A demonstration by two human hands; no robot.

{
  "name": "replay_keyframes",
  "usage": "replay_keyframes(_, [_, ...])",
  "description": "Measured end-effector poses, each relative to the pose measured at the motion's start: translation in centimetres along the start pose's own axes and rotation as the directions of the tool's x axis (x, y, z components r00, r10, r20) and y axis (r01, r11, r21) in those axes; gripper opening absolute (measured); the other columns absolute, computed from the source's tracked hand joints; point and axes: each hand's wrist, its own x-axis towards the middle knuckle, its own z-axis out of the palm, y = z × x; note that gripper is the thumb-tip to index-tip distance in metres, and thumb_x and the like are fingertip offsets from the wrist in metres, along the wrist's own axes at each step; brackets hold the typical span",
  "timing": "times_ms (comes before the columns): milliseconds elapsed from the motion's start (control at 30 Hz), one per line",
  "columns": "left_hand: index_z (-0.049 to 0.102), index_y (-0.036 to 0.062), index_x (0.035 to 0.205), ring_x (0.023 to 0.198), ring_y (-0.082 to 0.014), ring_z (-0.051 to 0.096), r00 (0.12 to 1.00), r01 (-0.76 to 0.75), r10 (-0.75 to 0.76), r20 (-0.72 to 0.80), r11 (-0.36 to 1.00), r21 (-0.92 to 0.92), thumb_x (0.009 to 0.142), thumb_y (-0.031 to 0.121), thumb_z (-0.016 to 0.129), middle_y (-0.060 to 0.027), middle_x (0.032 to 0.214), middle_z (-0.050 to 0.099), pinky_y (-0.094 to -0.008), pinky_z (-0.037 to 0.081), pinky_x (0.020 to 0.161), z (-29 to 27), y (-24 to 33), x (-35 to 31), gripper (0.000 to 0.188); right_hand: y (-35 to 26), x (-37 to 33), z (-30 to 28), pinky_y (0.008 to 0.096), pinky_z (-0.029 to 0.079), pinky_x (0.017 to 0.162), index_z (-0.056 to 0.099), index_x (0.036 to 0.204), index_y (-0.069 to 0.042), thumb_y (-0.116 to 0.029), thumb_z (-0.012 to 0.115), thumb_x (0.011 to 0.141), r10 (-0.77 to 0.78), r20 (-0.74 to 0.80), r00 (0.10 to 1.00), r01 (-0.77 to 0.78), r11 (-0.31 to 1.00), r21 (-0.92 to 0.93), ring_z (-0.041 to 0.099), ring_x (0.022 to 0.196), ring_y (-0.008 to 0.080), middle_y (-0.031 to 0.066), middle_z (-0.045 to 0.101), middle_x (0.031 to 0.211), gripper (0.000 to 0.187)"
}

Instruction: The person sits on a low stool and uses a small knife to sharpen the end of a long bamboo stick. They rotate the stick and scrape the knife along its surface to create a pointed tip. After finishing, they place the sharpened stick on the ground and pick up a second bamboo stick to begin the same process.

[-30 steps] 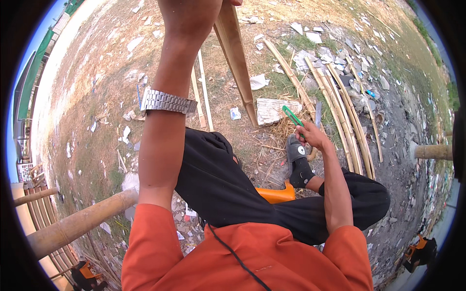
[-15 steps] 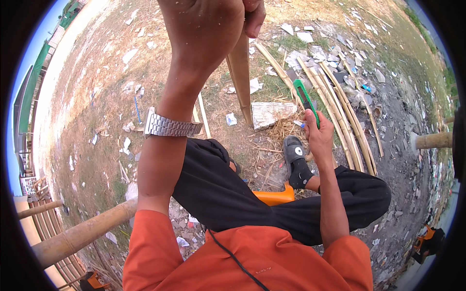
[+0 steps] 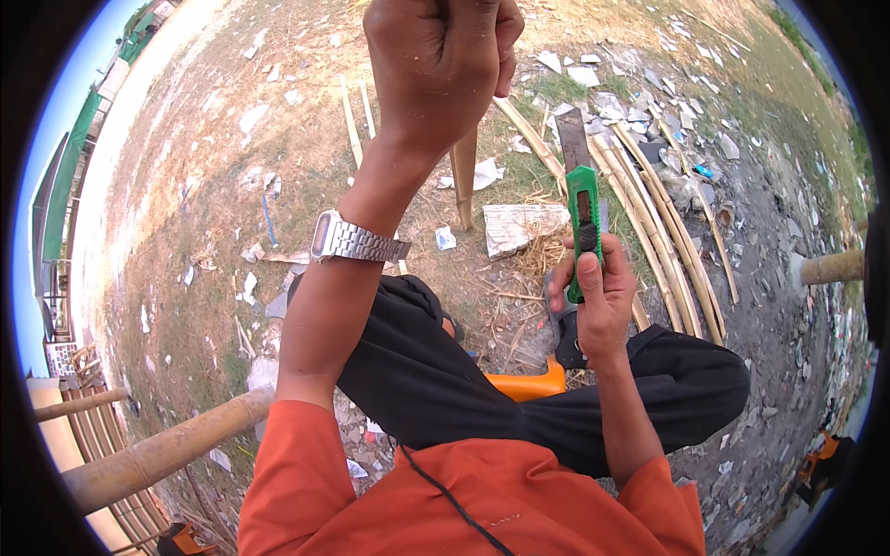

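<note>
Left hand (image 3: 440, 65) grips bamboo strip (image 3: 464, 181); right hand (image 3: 598, 296) (raised) holds knife (image 3: 582, 218)

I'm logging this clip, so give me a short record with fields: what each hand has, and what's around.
left hand: fist closed around a bamboo strip, held upright
right hand: grips a green knife, blade out and pointing away
wrist: metal watch on the left arm
posture: seated, dark trousers, orange shirt
ground: dry grass, scattered debris, bamboo strips lying on the right
nearby: thick bamboo pole at lower left
</note>
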Motion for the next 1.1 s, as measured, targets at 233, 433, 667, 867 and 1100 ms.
replay_keyframes(233, [0.051,0.0008,0.101,0.036,-0.0033,0.036,0.998,0.024,-0.024,-0.058,1.0,-0.002,0.1,0.031,0.041,0.0035,0.051,0.042,-0.0192,0.031,0.033,0.5,0.0,0.3,0.032,-6.4,0.7,8.2,0.02,0.037,0.048,0.034,0.113,-0.005,-0.004,0.044,0.095,0.11,0.223,0.969,-0.075,0.985,-0.158,0.039,0.05,0.0056,0.0028,0.044,0.07,0.02])
replay_keyframes(433, [0.05,0.0023,0.101,0.037,-0.0036,0.034,0.996,0.074,-0.073,-0.055,0.997,0.022,0.1,0.032,0.04,0.0035,0.052,0.039,-0.019,0.03,0.032,-0.6,-0.4,0.2,0.032,-5.9,0.6,9.7,0.0232,0.041,0.051,0.036,0.104,-0.004,-0.006,0.043,0.096,-0.048,0.177,0.983,0.046,0.999,0.016,0.048,0.058,0.0085,0.005,0.048,0.076,0.012])
replay_keyframes(667, [0.05,0.0024,0.1,0.036,-0.0037,0.034,0.994,0.087,-0.083,-0.07,0.995,0.046,0.1,0.032,0.04,0.0031,0.052,0.039,-0.0192,0.029,0.032,0.5,-0.2,0.1,0.031,-6.0,3.6,14.7,0.04,0.048,0.054,0.044,0.096,0.001,0.0,0.066,0.075,-0.257,0.462,0.849,0.506,0.645,-0.573,0.056,0.06,0.0348,0.0142,0.05,0.086,0.03])
replay_keyframes(867, [0.049,0.0015,0.1,0.036,-0.0036,0.034,0.992,0.111,-0.108,-0.068,0.993,0.038,0.1,0.032,0.041,0.0034,0.052,0.039,-0.0192,0.029,0.032,0.2,-0.3,0.0,0.031,-4.8,2.3,14.6,0.039,0.047,0.054,0.046,0.094,0.001,0.002,0.07,0.07,-0.406,0.34,0.848,0.528,0.694,-0.489,0.058,0.067,0.0314,0.0128,0.05,0.087,0.033])
replay_keyframes(1100, [0.05,0.0001,0.101,0.037,-0.0032,0.034,0.992,0.114,-0.111,-0.064,0.992,0.046,0.099,0.031,0.043,0.0033,0.051,0.041,-0.0189,0.027,0.033,0.2,-0.2,0.0,0.032,-4.0,2.2,13.8,0.0314,0.046,0.057,0.049,0.094,-0.002,0.001,0.076,0.066,-0.378,0.278,0.883,0.461,0.81,-0.363,0.058,0.072,0.0259,0.0135,0.053,0.092,0.039])
